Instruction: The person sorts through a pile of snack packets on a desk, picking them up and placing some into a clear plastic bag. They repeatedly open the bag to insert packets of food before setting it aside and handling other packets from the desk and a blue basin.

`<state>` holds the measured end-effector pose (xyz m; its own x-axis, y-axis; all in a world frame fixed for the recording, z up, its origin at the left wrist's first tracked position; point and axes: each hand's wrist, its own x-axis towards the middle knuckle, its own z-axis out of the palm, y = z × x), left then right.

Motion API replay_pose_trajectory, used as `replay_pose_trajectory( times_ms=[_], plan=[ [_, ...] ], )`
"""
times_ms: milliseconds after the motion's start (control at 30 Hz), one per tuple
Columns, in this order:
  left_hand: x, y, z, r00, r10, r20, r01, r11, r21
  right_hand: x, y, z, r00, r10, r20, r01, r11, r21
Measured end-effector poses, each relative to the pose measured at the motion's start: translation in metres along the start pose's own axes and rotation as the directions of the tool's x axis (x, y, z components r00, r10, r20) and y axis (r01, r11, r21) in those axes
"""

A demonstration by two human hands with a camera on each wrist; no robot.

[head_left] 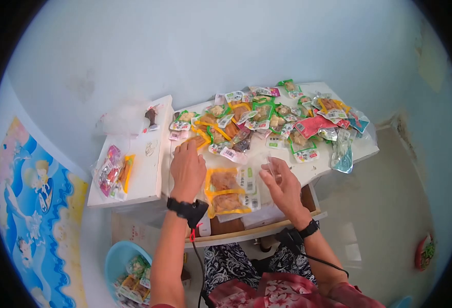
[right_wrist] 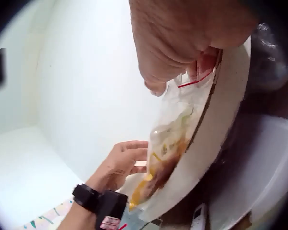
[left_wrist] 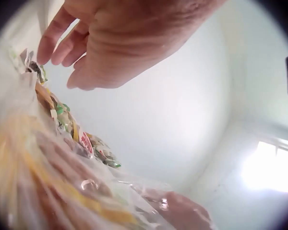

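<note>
A clear zip bag [head_left: 255, 188] lies at the table's front edge with two yellow-edged food packets [head_left: 226, 180] inside. My right hand [head_left: 286, 191] pinches the bag's mouth, where a red line shows in the right wrist view beside that hand [right_wrist: 192, 33]. To the left of the bag, my left hand [head_left: 188, 172] is over the table, its fingertips near a yellow packet [head_left: 199, 139] of the pile. In the left wrist view the left hand [left_wrist: 120, 43] has loosely bent fingers with nothing held; whether it touches the pile is unclear.
Many sealed food packets [head_left: 262, 110] cover the back of the white table [head_left: 357, 150]. More packets [head_left: 114, 172] and a clear bag lie on the left board [head_left: 149, 191]. Below are an open drawer [head_left: 272, 218] and a blue basin [head_left: 114, 256] of packets.
</note>
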<state>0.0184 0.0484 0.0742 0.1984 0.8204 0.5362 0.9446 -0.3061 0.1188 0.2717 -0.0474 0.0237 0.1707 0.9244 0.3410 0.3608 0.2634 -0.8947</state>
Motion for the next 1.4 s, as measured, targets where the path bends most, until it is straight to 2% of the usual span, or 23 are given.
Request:
replay_pose_trajectory(
  times_ms=[67,167,267,467,567,667,767,800,867,900,933,967,1067,1100,1200,1300,1333,1400],
  plan=[
    [0.019,-0.006,0.012,0.995,-0.024,0.099,0.018,0.998,0.059,0.002,-0.001,-0.004,0.998,0.063,0.003,-0.062,0.984,0.165],
    [0.041,-0.016,0.027,0.957,-0.084,0.277,0.054,0.992,0.115,0.002,0.005,-0.007,1.0,0.021,0.01,-0.023,0.97,0.244],
    [0.05,-0.022,0.046,0.949,-0.133,0.284,0.098,0.986,0.135,0.003,0.007,-0.008,1.0,0.017,0.012,-0.02,0.966,0.256],
    [0.054,-0.031,0.063,0.954,-0.139,0.267,0.064,0.961,0.27,0.002,0.011,-0.007,1.0,0.018,0.014,-0.021,0.959,0.284],
    [0.059,-0.033,0.054,0.949,-0.15,0.278,0.06,0.95,0.306,0.002,0.01,-0.008,0.999,0.028,0.025,-0.034,0.95,0.312],
    [0.056,-0.036,0.04,0.984,-0.11,0.138,0.072,0.964,0.257,0.002,0.009,-0.009,1.0,0.002,0.009,-0.005,0.952,0.307],
    [0.055,-0.011,-0.004,0.986,-0.158,-0.043,0.163,0.971,0.176,0.001,0.012,-0.01,1.0,-0.003,0.001,0.003,0.932,0.362],
    [0.051,-0.005,-0.02,0.98,-0.183,-0.073,0.18,0.982,-0.055,0.0,0.009,-0.011,1.0,0.008,-0.008,-0.004,0.912,0.411],
    [0.041,0.004,-0.048,0.961,-0.253,-0.108,0.169,0.852,-0.495,-0.002,0.002,-0.014,0.999,0.028,-0.024,-0.012,0.861,0.509],
    [0.034,0.008,-0.058,0.967,-0.248,-0.063,0.117,0.648,-0.753,-0.002,0.003,-0.016,0.997,0.05,-0.055,-0.009,0.814,0.58],
    [0.026,0.014,-0.066,0.973,-0.231,-0.024,0.064,0.368,-0.928,-0.002,0.005,-0.021,0.994,0.071,-0.083,-0.001,0.763,0.647],
    [0.018,0.021,-0.073,0.979,-0.204,0.006,0.016,0.045,-0.999,-0.003,0.008,-0.026,0.99,0.093,-0.109,0.011,0.707,0.708],
    [-0.006,0.039,-0.089,0.988,-0.145,0.041,-0.002,-0.284,-0.959,-0.013,0.008,-0.048,0.982,0.027,-0.188,0.124,0.655,0.745],
    [-0.015,0.044,-0.091,0.994,-0.094,0.048,0.01,-0.362,-0.932,-0.019,-0.006,-0.054,0.989,0.037,-0.141,0.09,0.611,0.787],
    [-0.039,0.069,-0.086,0.989,-0.087,0.124,0.074,-0.438,-0.896,-0.035,-0.051,-0.05,1.0,0.017,-0.014,-0.003,0.753,0.658],
    [-0.062,0.103,-0.078,0.966,-0.103,0.239,0.151,-0.524,-0.838,-0.05,-0.081,-0.037,0.993,-0.035,0.108,-0.044,0.759,0.65],
    [-0.069,0.114,-0.075,0.956,-0.1,0.277,0.178,-0.555,-0.813,-0.058,-0.079,-0.036,0.982,-0.005,0.188,-0.118,0.763,0.636],
    [-0.083,0.137,-0.073,0.936,-0.123,0.329,0.207,-0.564,-0.799,-0.074,-0.081,-0.022,0.996,0.041,0.074,-0.082,0.674,0.734]
  ],
)
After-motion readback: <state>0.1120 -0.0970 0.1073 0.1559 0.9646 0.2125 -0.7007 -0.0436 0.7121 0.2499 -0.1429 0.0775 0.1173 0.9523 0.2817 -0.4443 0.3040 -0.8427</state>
